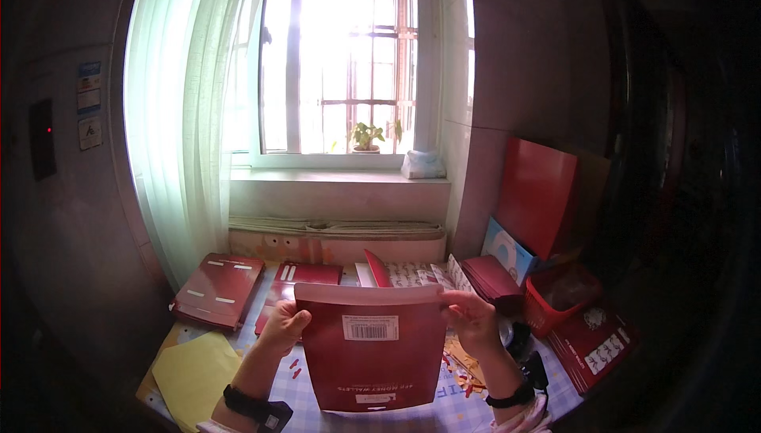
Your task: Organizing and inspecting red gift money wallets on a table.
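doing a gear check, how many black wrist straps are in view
2: one black wrist strap around the left forearm, a second strap around the right forearm. The dark picture edges could hide more.

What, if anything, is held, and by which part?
A flat red packet: left hand on its upper left edge, right hand at its upper right corner.

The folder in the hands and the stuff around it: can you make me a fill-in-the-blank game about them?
1. The left hand and right hand hold up a folder coloured ____.
2. The flat paper at the picture's lower left is coloured ____.
3. Left of the window hangs a long, pale ____.

Missing words: red; yellow; curtain.
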The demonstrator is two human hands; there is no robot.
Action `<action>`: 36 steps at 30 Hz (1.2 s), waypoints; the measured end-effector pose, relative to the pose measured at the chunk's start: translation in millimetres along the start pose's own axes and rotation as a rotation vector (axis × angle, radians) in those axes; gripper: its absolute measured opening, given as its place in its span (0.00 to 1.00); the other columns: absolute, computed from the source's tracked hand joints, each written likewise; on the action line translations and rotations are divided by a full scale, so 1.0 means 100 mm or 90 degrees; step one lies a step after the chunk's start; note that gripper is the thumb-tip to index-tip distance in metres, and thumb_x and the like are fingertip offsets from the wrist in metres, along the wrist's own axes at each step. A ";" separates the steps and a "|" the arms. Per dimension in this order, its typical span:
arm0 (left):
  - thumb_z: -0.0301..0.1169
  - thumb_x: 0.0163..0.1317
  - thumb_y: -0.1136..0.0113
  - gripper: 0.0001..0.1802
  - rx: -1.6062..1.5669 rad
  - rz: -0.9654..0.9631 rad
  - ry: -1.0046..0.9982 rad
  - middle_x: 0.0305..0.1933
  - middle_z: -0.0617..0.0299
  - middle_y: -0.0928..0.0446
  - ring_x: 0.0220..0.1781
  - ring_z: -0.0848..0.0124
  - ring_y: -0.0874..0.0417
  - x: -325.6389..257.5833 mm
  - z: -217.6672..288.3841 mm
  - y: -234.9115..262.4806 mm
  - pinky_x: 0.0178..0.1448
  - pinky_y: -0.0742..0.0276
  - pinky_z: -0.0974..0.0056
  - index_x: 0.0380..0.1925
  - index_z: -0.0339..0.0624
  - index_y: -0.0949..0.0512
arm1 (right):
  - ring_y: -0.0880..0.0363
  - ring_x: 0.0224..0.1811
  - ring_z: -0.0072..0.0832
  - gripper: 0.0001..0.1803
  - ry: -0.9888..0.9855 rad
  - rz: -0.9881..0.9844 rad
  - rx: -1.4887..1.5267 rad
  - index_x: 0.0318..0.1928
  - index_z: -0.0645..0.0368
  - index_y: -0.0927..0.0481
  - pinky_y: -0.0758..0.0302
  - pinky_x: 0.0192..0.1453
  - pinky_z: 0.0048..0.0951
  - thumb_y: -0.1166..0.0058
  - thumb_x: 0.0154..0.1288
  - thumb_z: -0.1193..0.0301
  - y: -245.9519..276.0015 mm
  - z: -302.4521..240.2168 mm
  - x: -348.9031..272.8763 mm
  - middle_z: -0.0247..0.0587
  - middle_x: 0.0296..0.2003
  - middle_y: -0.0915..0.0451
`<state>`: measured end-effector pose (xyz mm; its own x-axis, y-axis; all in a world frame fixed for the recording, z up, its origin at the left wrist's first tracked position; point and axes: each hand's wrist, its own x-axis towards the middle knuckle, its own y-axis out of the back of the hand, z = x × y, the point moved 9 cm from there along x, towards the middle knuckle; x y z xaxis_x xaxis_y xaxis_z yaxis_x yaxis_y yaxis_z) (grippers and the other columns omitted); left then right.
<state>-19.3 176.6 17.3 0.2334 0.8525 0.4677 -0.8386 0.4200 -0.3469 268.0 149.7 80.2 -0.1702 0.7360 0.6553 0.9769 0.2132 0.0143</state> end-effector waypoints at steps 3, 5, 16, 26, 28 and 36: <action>0.37 0.62 0.37 0.20 0.081 0.064 -0.030 0.42 0.59 0.19 0.42 0.76 0.21 0.00 0.05 0.05 0.46 0.23 0.70 0.47 0.31 0.23 | 0.23 0.40 0.16 0.15 0.007 -0.001 -0.006 0.51 0.64 0.23 0.26 0.44 0.18 0.45 0.64 0.80 -0.02 -0.04 -0.02 0.37 0.44 0.20; 0.34 0.62 0.37 0.18 0.144 0.100 -0.047 0.41 0.60 0.19 0.41 0.77 0.21 -0.01 0.09 0.06 0.45 0.24 0.70 0.45 0.31 0.22 | 0.25 0.38 0.14 0.16 0.011 0.006 -0.001 0.51 0.63 0.23 0.27 0.42 0.17 0.45 0.61 0.84 -0.01 -0.05 -0.03 0.37 0.45 0.20; 0.28 0.55 0.31 0.29 0.352 0.221 -0.281 0.31 0.59 0.21 0.31 0.77 0.21 -0.08 0.44 0.00 0.34 0.25 0.73 0.49 0.48 0.41 | 0.22 0.34 0.15 0.15 -0.042 0.074 -0.039 0.51 0.63 0.23 0.25 0.39 0.18 0.44 0.62 0.80 0.07 0.09 0.01 0.33 0.37 0.19; 0.29 0.53 0.29 0.27 0.283 0.189 -0.339 0.32 0.58 0.20 0.34 0.74 0.19 -0.10 0.48 -0.06 0.36 0.24 0.71 0.48 0.45 0.36 | 0.24 0.32 0.14 0.18 -0.075 0.073 -0.038 0.54 0.63 0.23 0.27 0.37 0.17 0.44 0.62 0.80 0.06 0.09 0.00 0.33 0.33 0.18; 0.30 0.53 0.29 0.26 0.285 0.185 -0.344 0.33 0.58 0.20 0.34 0.74 0.19 -0.09 0.46 -0.05 0.36 0.24 0.72 0.47 0.45 0.34 | 0.25 0.31 0.13 0.18 -0.082 0.073 -0.045 0.54 0.64 0.23 0.27 0.37 0.17 0.44 0.62 0.80 0.06 0.08 0.00 0.32 0.32 0.18; 0.29 0.54 0.29 0.21 0.279 0.189 -0.301 0.33 0.63 0.21 0.33 0.79 0.22 -0.11 0.41 0.03 0.34 0.26 0.74 0.42 0.45 0.32 | 0.22 0.39 0.18 0.18 -0.040 0.036 -0.072 0.54 0.63 0.23 0.25 0.45 0.19 0.46 0.63 0.82 0.04 0.02 0.01 0.38 0.39 0.18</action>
<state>-44.6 155.8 44.0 -0.1906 0.6434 0.7414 -0.9777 -0.0569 -0.2020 271.2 152.5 79.7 -0.1189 0.7843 0.6089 0.9929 0.0994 0.0658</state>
